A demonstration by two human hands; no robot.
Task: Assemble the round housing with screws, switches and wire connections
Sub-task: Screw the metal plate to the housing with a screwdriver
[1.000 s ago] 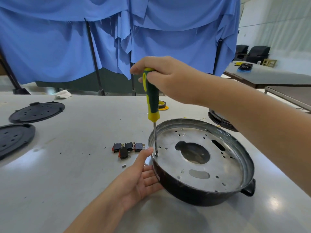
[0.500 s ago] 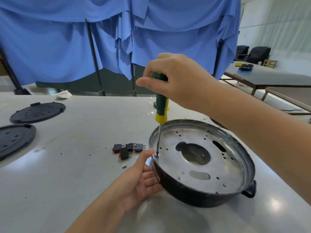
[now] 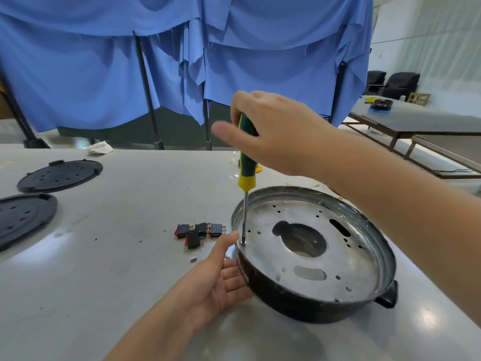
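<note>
The right hand point(image 3: 276, 131) grips the green and yellow handle of a screwdriver point(image 3: 246, 162), fingers curled round it with the thumb sticking out to the left, blurred. The left hand point(image 3: 216, 277) lies palm up against the outer wall of the round housing point(image 3: 312, 303), fingers straight under its near-left edge and the thumb raised to the rim just beside the screwdriver shaft. The screwdriver stands nearly upright, its tip set on a screw point(image 3: 243, 243) in the metal plate inside the housing, close to the left rim. The housing sits tilted on the grey tabletop point(image 3: 104, 282), at right of centre, a black tab at its right side.

Just left of the housing lie four small black switches point(image 3: 199, 231) with red faces, bunched together. Well apart, at the tabletop's left edge, rest two black round covers point(image 3: 61, 175) with holes. Blue cloth point(image 3: 104, 74) hangs behind the tabletop.
</note>
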